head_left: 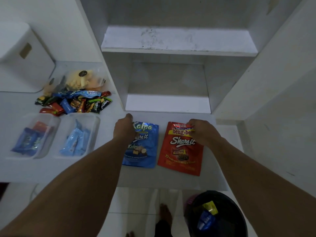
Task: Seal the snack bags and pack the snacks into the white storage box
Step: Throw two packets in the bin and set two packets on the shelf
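Dim light. White shelves (177, 40) (the upper one scuffed) rise at the white desk's (171, 180) far edge; floor tiles (136, 202) and a black bin (238, 209) lie below its near edge.

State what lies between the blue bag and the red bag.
Nothing: in the head view, only a bare strip of counter separates the blue bag from the red bag.

The blue pouch (143, 151) and red pouch (179, 161) looked like glossy, crinkled foil-plastic. At nine o'clock the tubs (97, 127) were clear plastic. The white bench (106, 170) was smooth and matt; the twelve o'clock shelf (179, 40) was scuffed.
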Action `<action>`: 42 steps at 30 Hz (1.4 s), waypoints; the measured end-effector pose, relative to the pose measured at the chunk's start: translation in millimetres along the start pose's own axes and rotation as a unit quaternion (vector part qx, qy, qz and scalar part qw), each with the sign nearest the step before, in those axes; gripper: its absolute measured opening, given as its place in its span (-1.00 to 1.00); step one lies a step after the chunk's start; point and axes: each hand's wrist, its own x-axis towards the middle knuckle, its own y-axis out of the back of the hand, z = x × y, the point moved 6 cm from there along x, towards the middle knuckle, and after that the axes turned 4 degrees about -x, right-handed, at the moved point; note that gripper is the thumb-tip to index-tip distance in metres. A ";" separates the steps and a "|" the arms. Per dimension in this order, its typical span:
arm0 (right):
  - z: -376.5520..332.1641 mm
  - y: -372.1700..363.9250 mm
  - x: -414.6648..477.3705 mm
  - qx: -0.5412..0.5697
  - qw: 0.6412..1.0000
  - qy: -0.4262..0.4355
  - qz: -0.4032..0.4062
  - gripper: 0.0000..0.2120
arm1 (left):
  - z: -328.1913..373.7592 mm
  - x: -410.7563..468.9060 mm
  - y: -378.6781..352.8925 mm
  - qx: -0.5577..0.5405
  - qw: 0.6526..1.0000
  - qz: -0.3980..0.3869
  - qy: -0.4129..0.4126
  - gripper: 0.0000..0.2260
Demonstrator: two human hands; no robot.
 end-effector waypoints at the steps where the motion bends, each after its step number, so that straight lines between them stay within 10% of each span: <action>1: -1.2 0.6 -0.9 -0.001 1.000 0.004 -0.001 -0.70 | -0.7 -0.6 0.9 0.017 1.000 0.007 -0.005 -0.46; 9: -11.0 37.5 -25.4 -0.017 0.999 0.036 0.007 -0.48 | 23.3 -18.6 34.9 0.016 0.994 -0.049 -0.098 -0.77; 26: -17.6 128.2 -277.3 -0.024 0.974 -0.123 0.191 -0.50 | 148.6 -188.8 141.8 -0.011 0.926 -0.081 -0.369 -0.46; 42: 111.9 33.8 -473.0 0.041 0.919 -0.323 0.223 -0.47 | 229.2 -354.2 -26.9 -0.043 0.850 -0.216 -0.478 -0.51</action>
